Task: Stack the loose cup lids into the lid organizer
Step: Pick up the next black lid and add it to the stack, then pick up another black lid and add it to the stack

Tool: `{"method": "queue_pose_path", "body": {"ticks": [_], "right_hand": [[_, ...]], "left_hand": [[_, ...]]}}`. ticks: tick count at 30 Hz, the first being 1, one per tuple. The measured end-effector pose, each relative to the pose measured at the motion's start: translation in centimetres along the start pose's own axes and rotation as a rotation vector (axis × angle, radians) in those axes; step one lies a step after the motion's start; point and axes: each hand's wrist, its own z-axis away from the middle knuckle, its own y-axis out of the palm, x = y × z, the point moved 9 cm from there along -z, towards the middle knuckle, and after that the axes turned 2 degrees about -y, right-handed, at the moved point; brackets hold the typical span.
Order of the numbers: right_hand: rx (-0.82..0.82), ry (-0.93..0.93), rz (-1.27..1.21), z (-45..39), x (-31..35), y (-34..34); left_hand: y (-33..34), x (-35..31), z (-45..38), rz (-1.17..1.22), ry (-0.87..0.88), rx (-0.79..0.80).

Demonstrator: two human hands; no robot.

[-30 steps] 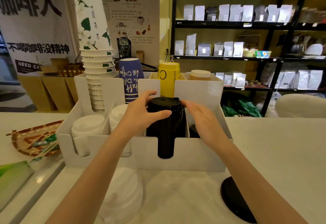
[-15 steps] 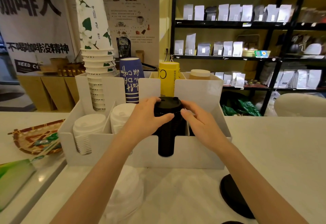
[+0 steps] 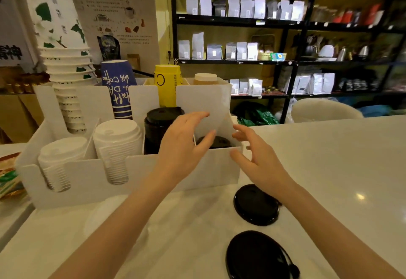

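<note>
The white lid organizer (image 3: 87,177) stands on the counter. Its two left slots hold white lid stacks (image 3: 59,153) (image 3: 117,134). A tall stack of black lids (image 3: 159,124) fills the third slot, and a low black lid (image 3: 217,141) lies in the rightmost slot. My left hand (image 3: 182,146) hovers open in front of the black stack, fingers spread, holding nothing. My right hand (image 3: 254,157) is open at the organizer's right front corner, also empty. Two loose black lids (image 3: 256,205) (image 3: 257,256) lie on the counter near me.
Stacked paper cups (image 3: 68,76), a blue cup stack (image 3: 117,89) and a yellow cup stack (image 3: 168,83) stand in the organizer's back row. A woven tray (image 3: 8,168) with packets sits at far left. Shelves of bags line the back wall.
Both hands have let go of the black lid stack and drawn back to the right. The view has shifted right, showing two loose black lids on the counter.
</note>
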Motion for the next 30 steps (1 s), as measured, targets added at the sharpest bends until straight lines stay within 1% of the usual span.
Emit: {"method": "queue_pose_path", "body": {"ticks": [3, 6, 11, 16, 18, 22, 24, 27, 30], "right_hand": [[0.009, 0.076, 0.116, 2.9, -2.5, -1.6], [0.062, 0.161, 0.2, 6.1, -5.2, -2.3], [0.178, 0.273, 0.27, 9.6, -7.9, -2.1], [0.212, 0.292, 0.297, 10.8, -8.2, -2.1], [0.226, 0.295, 0.292, 11.0, -8.6, -1.8], [0.251, 0.285, 0.33, 10.9, -8.8, -1.3], [0.246, 0.29, 0.33, 10.8, -8.7, -1.3], [0.24, 0.267, 0.337, 10.5, -8.4, -1.4], [0.18, 0.27, 0.291, 9.7, -7.7, -2.5]], "left_hand": [[2.7, -0.6, 0.9, 0.15, -0.027, 0.149], [6.1, -1.0, 2.1, 0.244, -0.066, 0.317], [10.8, -1.2, 5.1, 0.293, -0.108, 0.556], [14.1, 0.2, 8.1, 0.215, -0.212, 0.799], [14.6, 0.0, 8.8, 0.23, -0.225, 0.873], [14.4, -0.6, 9.1, 0.273, -0.204, 0.889], [14.4, -0.5, 9.2, 0.231, -0.183, 0.882], [14.3, -0.3, 8.9, 0.192, -0.157, 0.846], [13.4, -0.2, 7.8, 0.215, -0.181, 0.785]]}}
